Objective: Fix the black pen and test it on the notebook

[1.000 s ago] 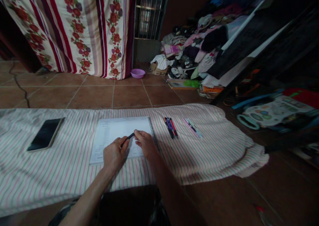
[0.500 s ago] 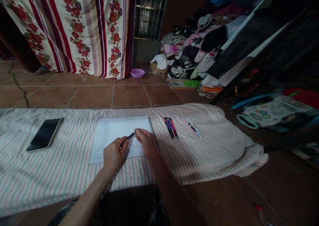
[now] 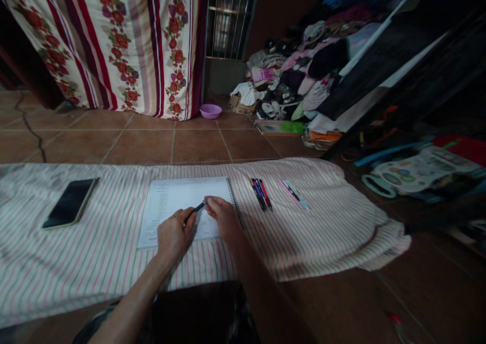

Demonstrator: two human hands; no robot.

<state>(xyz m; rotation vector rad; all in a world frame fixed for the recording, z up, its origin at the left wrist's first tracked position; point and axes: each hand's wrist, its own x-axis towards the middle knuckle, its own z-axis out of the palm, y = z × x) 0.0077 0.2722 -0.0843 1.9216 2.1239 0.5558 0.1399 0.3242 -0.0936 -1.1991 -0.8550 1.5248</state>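
Observation:
A spiral notebook (image 3: 197, 187) lies open on the striped cloth, with print along its left side. Above its page, my left hand (image 3: 173, 231) is closed around a dark pen (image 3: 195, 211). My right hand (image 3: 222, 213) pinches the pen's far end, where a small light tip shows between the fingers. Both hands rest low over the notebook and cover part of its lower half. To the right of the notebook lies a group of several pens (image 3: 260, 194), dark, purple and red. Farther right are a few slim light-coloured pens (image 3: 294, 195).
A phone (image 3: 71, 204) lies on the striped cloth (image 3: 326, 232) at the left. Beyond the cloth is a tiled floor with a purple basin (image 3: 210, 112) by a floral curtain (image 3: 148, 45). A heap of clothes (image 3: 296, 71) fills the back right.
The view has shifted very slightly. Both hands keep the same hold on the pen.

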